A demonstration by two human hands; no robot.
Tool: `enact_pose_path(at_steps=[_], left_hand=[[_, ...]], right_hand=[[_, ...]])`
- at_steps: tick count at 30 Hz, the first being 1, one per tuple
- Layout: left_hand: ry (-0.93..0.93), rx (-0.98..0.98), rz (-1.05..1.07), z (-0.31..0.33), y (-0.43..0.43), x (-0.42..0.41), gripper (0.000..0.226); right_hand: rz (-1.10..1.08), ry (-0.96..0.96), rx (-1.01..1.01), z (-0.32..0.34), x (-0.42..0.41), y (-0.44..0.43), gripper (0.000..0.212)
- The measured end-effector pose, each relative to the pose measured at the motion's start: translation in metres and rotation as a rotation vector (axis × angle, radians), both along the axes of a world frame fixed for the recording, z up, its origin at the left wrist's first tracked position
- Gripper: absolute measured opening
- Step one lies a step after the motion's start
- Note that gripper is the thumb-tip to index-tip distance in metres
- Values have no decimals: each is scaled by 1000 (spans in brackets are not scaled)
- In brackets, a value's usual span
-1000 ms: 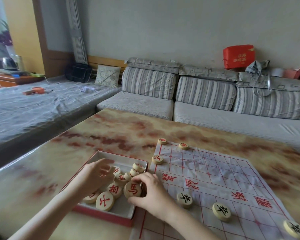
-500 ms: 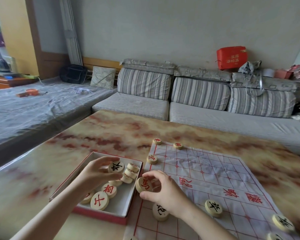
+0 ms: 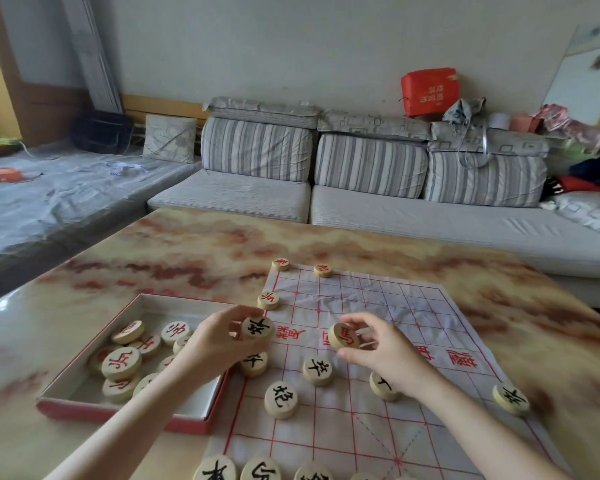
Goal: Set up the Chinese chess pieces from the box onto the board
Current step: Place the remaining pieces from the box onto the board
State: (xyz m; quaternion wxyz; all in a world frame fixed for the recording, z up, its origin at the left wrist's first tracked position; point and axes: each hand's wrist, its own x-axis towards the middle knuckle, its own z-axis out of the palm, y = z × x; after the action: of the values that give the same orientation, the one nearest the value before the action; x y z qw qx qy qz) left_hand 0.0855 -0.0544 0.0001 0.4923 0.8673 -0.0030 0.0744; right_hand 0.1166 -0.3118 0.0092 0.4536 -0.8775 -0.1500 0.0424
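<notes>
A white cloth board with a red grid lies on the marbled table. Left of it is a red-edged box with several wooden pieces inside. My left hand holds a black-lettered piece over the board's left edge. My right hand holds a red-lettered piece above the board's middle. Three red pieces stand at the far left of the board. Several black pieces stand on its near half.
The marbled table stretches past the board on all sides. A grey striped sofa runs behind it, with a red bag on its back. A plastic-covered surface lies to the left.
Both hands have moved from the box toward the board, each carrying a piece. The right hand went further right over the board's middle; the view shifted nearer and lower.
</notes>
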Motion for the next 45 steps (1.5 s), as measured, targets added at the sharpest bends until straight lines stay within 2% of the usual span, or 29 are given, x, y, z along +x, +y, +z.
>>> enact_pose_path(at_steps=[8, 18, 23, 34, 37, 40, 45], left_hand=[[-20, 72, -141, -2, -78, 12, 43], [-71, 249, -354, -18, -213, 34, 49], [-87, 357, -388, -30, -259, 43, 52], [-50, 529, -437, -46, -271, 55, 59], [-71, 501, -443, -42, -268, 59, 57], [-119, 392, -415, -28, -266, 71, 46], [-149, 390, -350, -7, -261, 103, 29]], right_hand=[[-114, 31, 17, -1, -9, -76, 46], [-254, 6, 54, 2, -17, -162, 43], [-304, 2, 84, -6, -18, -193, 45], [-301, 13, 89, -27, -5, -215, 44], [-305, 22, 85, -29, 8, -216, 45], [-305, -11, 46, -24, 41, -213, 48], [-396, 0, 42, -28, 139, -204, 56]])
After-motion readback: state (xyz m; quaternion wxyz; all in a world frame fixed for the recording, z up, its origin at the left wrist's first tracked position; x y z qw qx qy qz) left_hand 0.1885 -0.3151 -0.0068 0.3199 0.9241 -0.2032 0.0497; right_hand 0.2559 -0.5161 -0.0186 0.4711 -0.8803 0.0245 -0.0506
